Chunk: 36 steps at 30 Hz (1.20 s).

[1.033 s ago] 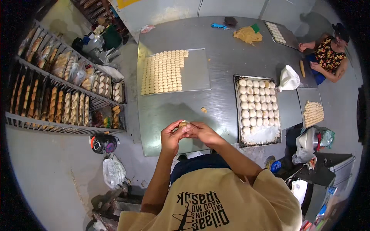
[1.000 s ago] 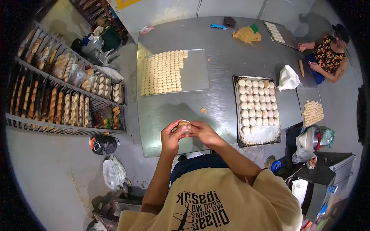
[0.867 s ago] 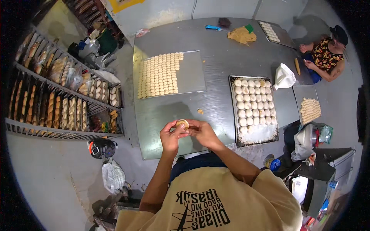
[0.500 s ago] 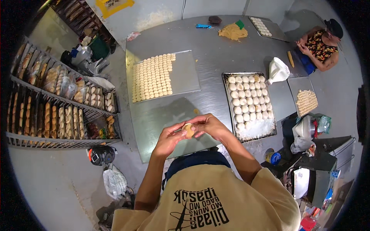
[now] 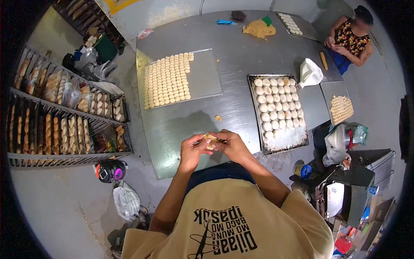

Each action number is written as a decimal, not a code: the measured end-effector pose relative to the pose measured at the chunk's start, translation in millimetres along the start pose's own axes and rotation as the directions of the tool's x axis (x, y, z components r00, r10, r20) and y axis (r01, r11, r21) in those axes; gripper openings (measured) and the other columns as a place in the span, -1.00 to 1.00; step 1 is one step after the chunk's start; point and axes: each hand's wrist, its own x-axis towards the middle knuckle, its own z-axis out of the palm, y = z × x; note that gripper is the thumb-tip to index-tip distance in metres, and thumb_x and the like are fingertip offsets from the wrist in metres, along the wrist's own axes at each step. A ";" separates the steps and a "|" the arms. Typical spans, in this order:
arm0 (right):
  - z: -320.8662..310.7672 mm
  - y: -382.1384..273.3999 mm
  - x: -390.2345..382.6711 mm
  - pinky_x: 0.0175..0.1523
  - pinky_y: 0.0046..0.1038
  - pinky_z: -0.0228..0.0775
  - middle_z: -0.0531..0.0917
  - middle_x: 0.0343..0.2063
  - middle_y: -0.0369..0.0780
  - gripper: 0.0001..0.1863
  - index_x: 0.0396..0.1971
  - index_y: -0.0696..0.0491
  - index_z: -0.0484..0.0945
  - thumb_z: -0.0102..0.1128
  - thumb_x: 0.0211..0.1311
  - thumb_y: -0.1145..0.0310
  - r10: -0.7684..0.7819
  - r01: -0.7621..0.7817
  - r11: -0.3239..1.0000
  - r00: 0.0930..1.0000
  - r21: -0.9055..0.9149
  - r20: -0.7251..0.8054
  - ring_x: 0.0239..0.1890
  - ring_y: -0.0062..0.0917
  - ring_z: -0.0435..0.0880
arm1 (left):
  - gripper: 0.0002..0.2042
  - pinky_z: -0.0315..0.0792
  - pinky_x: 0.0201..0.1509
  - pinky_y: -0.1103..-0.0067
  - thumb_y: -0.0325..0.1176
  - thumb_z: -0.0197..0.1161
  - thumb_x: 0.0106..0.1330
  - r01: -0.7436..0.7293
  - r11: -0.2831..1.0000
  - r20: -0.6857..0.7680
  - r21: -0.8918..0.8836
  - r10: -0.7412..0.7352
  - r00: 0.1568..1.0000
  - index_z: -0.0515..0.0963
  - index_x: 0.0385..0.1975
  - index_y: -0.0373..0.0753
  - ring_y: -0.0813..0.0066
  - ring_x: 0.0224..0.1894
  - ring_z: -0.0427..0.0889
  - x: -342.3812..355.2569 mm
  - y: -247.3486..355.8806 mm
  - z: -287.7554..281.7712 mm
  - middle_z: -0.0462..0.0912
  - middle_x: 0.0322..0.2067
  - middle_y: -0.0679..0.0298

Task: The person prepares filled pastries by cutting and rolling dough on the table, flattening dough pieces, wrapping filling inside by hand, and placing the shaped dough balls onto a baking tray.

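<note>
Close above the table's near edge, my left hand [image 5: 193,151] and my right hand [image 5: 233,145] both grip one small piece of dough [image 5: 210,138]. It is pale with a tan-brown patch, and my fingers hide much of it. Just beyond my hands, a small tan lump [image 5: 218,117] lies on the metal table [image 5: 198,34]. To the left, a sheet tray [image 5: 203,80] carries rows of small pale dough pieces. On the right, a dark-rimmed baking tray [image 5: 284,142] holds rows of round, flour-dusted buns.
A white cloth-like bag [image 5: 310,73] sits by the bun tray. Farther back lie a tan dough mass [image 5: 258,29] with a green scraper [image 5: 267,20] and a blue tool [image 5: 226,22]. A co-worker [image 5: 351,41] is at the far right. Bread racks [image 5: 64,112] stand left.
My fingers have closed in around the dough piece, which is now more covered and folded. The whole view has shifted slightly. The co-worker's head has turned.
</note>
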 end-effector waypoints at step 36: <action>48.9 145.9 69.5 -0.02 -0.03 0.66 0.66 -0.06 0.02 -0.76 -0.10 0.16 0.84 0.39 0.30 0.42 -0.120 0.053 0.721 0.992 -0.691 -0.049 -0.16 0.04 0.75 | -0.80 0.77 -0.06 0.43 -0.45 0.40 0.45 0.280 0.793 -0.348 0.541 -0.092 0.933 0.82 -0.03 -0.36 0.33 -0.13 0.89 49.7 -125.5 -51.2 0.89 -0.14 0.06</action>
